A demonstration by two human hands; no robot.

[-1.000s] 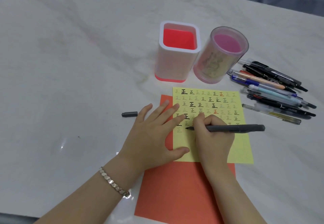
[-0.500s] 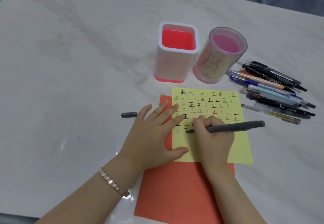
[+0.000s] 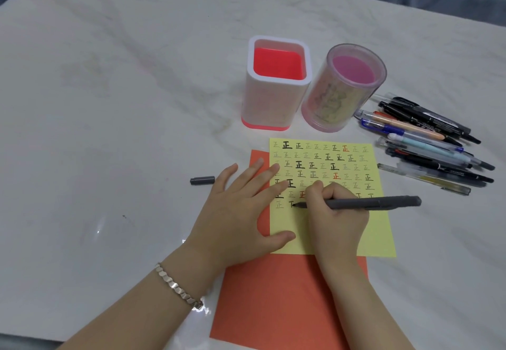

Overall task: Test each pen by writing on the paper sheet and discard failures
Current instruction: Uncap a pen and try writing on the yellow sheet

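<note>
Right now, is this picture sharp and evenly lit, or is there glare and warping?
Head view: light is soft and even, faint shadow under the left hand; glare specks on the marble table; the wide lens seems to tilt the round pen holder; the frame is soft, so print on the pens is unreadable, while characters on the yellow sheet are legible.

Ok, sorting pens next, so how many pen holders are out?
2. The white square holder stands behind the yellow sheet; the clear round holder stands close on its right. None appears hidden.
</note>
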